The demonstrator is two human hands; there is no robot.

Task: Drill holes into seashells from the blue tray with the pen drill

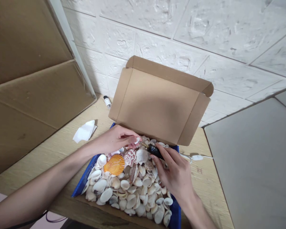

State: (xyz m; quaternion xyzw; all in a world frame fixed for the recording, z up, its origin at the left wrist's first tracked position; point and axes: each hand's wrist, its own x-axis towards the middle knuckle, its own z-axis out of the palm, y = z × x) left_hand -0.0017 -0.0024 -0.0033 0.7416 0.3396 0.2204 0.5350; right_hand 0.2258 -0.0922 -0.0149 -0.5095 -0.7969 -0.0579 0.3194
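- Left hand [116,140], centre of the frame: fingertips pinched shut on a small shell [137,140], held just above the heap and against the tool tip, apparently to steady it for working.
- Right hand [173,173], right of centre: closed in a pen-like grip around a black tool [154,150], brass-coloured tip angled up and left toward the pinched shell, a hold that suits fine control.
- White cord [197,157] trailing right from the tool across the table, lying slack and clear of the shells.
- Blue box [82,187], lower centre: heaped with seashells [133,187], mostly white and cream, kept close under both hands and within easy reach.
- Orange scallop shell [114,164] resting on top of the heap at its left side, just below the left wrist.
- Cardboard lid [157,101] propped upright behind the box, middle of the frame, leaving the shells fully exposed.
- Crumpled white tissue [85,131] on the wooden table [62,143], left of centre, well apart from the box.
- Small bottle [107,101] with dark cap standing by the wall, just left of the lid.
- Large cardboard sheets [30,79] leaning at the upper left.
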